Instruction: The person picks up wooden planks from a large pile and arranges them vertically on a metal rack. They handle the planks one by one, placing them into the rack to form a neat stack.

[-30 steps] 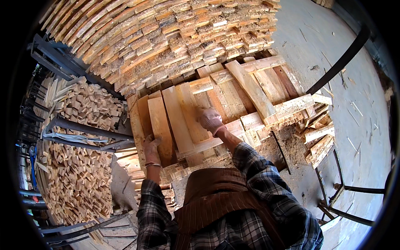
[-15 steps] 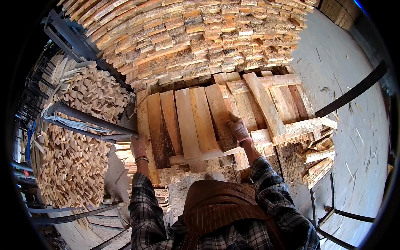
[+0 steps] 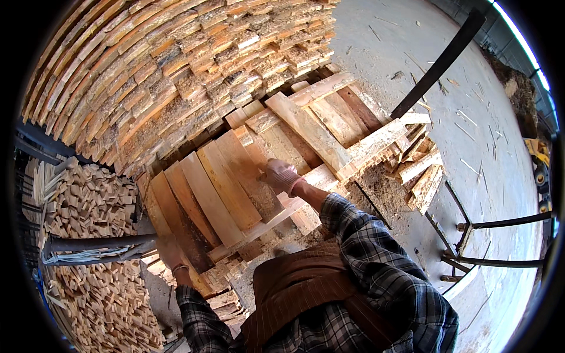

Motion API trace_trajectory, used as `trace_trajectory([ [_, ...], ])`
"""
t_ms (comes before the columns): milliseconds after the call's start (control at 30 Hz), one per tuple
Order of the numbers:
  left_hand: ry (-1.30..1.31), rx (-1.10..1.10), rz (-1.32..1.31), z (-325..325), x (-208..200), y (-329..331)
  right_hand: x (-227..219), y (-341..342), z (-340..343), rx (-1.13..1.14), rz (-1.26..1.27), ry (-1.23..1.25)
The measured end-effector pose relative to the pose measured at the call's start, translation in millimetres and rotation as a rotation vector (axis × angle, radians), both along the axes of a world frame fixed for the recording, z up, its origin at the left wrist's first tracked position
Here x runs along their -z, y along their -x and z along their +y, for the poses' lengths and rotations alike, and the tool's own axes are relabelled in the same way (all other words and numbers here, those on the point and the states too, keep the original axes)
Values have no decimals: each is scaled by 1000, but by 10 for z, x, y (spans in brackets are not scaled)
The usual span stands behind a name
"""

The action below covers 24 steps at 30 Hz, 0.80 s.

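Note:
Side by side across the left half of a low stack lie several wooden boards [image 3: 203,188], their lengths running away from me and nearly touching. My right hand [image 3: 281,175], in a pale pinkish work glove, is closed at the right edge of a wide brownish board [image 3: 250,175]. At the outer edge of the leftmost board [image 3: 166,215] is my gloved left hand [image 3: 170,252], its fingers smeared by motion. Further right, a loose board [image 3: 309,135] lies slanted over cross rails [image 3: 376,144] of the stack.
A tall stack of rough boards [image 3: 194,65] rises behind. Small wood blocks [image 3: 97,200] are heaped at left beside a dark metal post [image 3: 100,244]. Another dark post [image 3: 438,65] leans at right, near offcuts [image 3: 421,170] and a metal frame [image 3: 465,235] on the floor.
My view has turned to the right, so the stack appears tilted and shifted left. Both hands remain at the boards; my right hand has moved slightly along the wide board's edge.

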<state>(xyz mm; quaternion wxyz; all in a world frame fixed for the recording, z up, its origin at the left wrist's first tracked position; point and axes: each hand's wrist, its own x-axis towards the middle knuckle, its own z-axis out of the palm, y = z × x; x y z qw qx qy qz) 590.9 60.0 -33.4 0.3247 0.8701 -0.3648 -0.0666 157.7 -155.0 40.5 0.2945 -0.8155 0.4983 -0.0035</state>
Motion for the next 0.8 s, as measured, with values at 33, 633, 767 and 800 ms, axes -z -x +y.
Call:
trace_trajectory([
  [33, -2, -87, 67, -25, -97, 36, -110, 166, 8, 52, -186, 164],
  [633, -200, 366, 763, -2392, -429, 5168, -259, 3035, -678, 445, 160, 184],
  [767, -68, 140, 520, -2579, 28, 5162, 85, 3088, -656, 329, -17, 315],
  [800, 118, 67, 421, -2490, 255, 4857, 28, 2841, -631, 305, -57, 334],
])
